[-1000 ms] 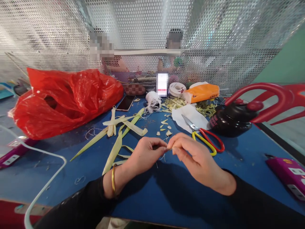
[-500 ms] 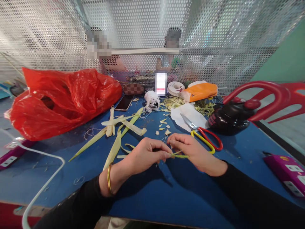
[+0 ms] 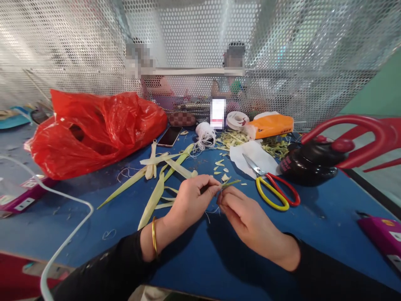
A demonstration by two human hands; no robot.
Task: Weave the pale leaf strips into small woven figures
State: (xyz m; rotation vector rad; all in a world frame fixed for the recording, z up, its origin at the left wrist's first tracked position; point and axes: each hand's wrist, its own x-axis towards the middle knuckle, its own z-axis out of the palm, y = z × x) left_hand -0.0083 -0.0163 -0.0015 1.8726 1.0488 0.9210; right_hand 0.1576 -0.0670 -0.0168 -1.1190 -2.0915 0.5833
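Note:
My left hand [image 3: 196,198], with a gold bangle at the wrist, pinches a thin green husk strip [image 3: 232,183] between thumb and fingertips. The strip's free end points right, above my right hand [image 3: 246,213]. That hand is closed, its fingertips pressed close to the left ones on a fine white thread [image 3: 208,216], whose loose ends hang below; the exact grip is partly hidden. Pale green corn husk pieces [image 3: 153,200] lie left of my hands. Scissors [image 3: 265,177] with red and yellow handles rest open to the right, their blades on white paper [image 3: 242,156].
A red plastic bag [image 3: 103,133] fills the left back, beside a phone [image 3: 169,136]. A ball of white string [image 3: 205,134], a ribbon spool [image 3: 237,120] and an orange tissue pack [image 3: 272,126] stand behind. At right are a black jug [image 3: 308,165] and a purple power strip [image 3: 380,236].
My right hand has turned and dropped lower, its fingers now below the strip. The strip's free end has swung upward, and my left fingertips have risen slightly. The view has shifted a little.

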